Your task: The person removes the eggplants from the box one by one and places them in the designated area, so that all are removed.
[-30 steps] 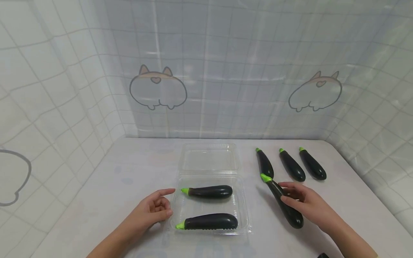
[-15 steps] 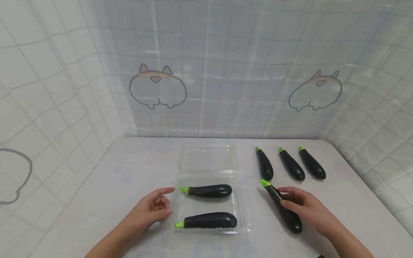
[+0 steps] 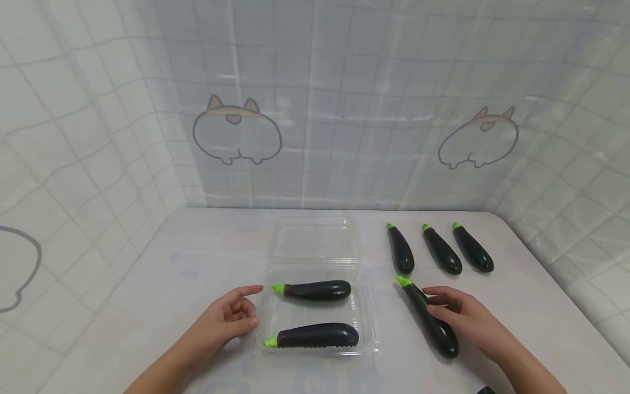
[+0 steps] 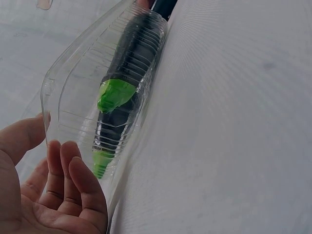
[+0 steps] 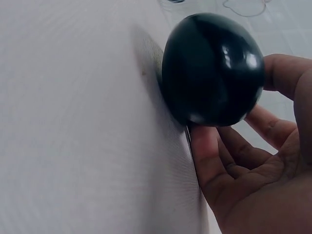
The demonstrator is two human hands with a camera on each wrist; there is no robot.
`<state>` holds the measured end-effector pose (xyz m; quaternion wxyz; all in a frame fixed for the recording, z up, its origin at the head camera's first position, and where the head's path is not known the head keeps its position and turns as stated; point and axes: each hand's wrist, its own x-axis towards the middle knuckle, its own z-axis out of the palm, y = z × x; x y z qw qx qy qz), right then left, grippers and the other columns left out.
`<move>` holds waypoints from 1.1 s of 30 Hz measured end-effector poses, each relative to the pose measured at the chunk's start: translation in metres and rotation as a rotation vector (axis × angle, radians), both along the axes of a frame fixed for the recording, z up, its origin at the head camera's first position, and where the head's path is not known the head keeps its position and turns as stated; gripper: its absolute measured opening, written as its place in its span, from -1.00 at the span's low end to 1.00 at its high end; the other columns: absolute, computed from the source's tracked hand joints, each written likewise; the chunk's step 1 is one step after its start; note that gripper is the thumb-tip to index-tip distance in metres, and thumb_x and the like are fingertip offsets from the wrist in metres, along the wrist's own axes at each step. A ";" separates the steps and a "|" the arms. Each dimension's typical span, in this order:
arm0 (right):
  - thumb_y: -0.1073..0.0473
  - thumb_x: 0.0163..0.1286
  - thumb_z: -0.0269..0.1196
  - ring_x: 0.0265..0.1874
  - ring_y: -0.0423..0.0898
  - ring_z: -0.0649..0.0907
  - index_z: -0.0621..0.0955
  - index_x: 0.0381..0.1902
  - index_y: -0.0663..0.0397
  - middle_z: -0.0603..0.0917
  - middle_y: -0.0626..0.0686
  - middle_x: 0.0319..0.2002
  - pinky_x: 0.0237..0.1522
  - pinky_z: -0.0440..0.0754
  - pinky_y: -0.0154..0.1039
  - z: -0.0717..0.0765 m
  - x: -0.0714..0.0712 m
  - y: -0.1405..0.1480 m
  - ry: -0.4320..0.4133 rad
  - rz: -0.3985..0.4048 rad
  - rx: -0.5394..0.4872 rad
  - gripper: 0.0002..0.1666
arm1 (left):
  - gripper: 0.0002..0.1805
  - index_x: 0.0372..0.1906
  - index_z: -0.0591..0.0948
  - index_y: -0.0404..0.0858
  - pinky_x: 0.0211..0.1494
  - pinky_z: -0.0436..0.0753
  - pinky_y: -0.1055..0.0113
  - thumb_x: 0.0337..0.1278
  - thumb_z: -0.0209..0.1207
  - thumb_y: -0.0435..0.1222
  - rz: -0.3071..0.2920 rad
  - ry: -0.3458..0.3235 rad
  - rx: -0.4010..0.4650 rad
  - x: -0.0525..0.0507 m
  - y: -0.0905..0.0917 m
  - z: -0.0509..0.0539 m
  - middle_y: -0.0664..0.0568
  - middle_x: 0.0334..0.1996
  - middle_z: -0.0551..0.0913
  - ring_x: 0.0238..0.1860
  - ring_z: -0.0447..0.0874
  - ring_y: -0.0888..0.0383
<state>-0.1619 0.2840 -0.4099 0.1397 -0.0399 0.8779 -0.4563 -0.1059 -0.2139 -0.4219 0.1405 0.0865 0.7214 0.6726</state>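
My right hand (image 3: 460,312) holds a dark eggplant (image 3: 430,323) with a green stem, thumb and fingers on either side of its middle. It lies slanted at or just above the table; in the right wrist view the rounded end of this eggplant (image 5: 214,68) hides much of the grip. An open clear plastic clamshell box (image 3: 315,312) holds an upper eggplant (image 3: 317,290) and a lower eggplant (image 3: 317,335), stems to the left. At the box's left edge is my left hand (image 3: 228,317), thumb and index finger by the rim, other fingers loosely curled.
Three more eggplants lie slanted at the back right: a left one (image 3: 401,250), a middle one (image 3: 442,250) and a right one (image 3: 473,249). The box's lid (image 3: 315,238) lies folded back. A dark thing (image 3: 485,390) peeks out beneath the right forearm.
My right hand has lowered the eggplant slightly towards the table and the near side, apart from the eggplant behind it. The left hand and the box have stayed in place.
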 end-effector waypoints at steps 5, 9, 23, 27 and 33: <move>-0.12 0.32 0.34 -0.04 -0.07 0.62 0.52 0.27 0.11 0.65 0.07 0.02 -0.09 0.57 -0.24 -0.001 0.001 0.001 0.001 -0.011 0.019 -0.33 | -0.27 0.46 0.21 -0.37 -0.25 0.56 0.40 0.25 0.26 -0.41 -0.008 -0.023 0.005 0.000 0.000 -0.001 -0.12 -0.20 0.52 -0.27 0.53 0.18; -0.13 0.33 0.34 -0.06 -0.08 0.62 0.54 0.26 0.10 0.66 0.04 0.01 -0.10 0.57 -0.27 -0.002 0.002 0.002 0.016 0.001 0.026 -0.34 | -0.26 0.46 0.20 -0.36 -0.25 0.56 0.39 0.25 0.27 -0.39 -0.001 -0.043 -0.001 0.000 0.001 -0.001 -0.11 -0.20 0.52 -0.27 0.52 0.17; -0.16 0.34 0.32 -0.14 -0.12 0.65 0.57 0.22 0.06 0.69 -0.01 -0.06 -0.14 0.57 -0.29 -0.003 0.004 0.000 0.090 0.013 0.065 -0.38 | -0.27 0.46 0.23 -0.30 -0.24 0.56 0.39 0.25 0.27 -0.37 0.012 -0.049 -0.007 0.000 0.000 -0.001 -0.12 -0.20 0.51 -0.25 0.52 0.16; -0.17 0.35 0.31 -0.17 -0.12 0.64 0.56 0.23 0.06 0.68 -0.01 -0.08 -0.17 0.56 -0.28 -0.003 0.003 -0.001 0.088 0.022 0.065 -0.38 | -0.27 0.46 0.23 -0.30 -0.24 0.56 0.38 0.25 0.28 -0.36 0.017 -0.054 -0.012 0.000 0.001 0.002 -0.12 -0.20 0.51 -0.25 0.52 0.15; -0.17 0.36 0.30 -0.15 -0.11 0.64 0.53 0.26 0.08 0.67 0.01 -0.06 -0.17 0.57 -0.27 -0.003 0.002 -0.001 0.077 0.039 0.060 -0.35 | -0.28 0.46 0.23 -0.30 -0.25 0.56 0.38 0.26 0.27 -0.36 0.018 -0.050 -0.019 0.000 0.000 0.002 -0.13 -0.20 0.51 -0.26 0.52 0.16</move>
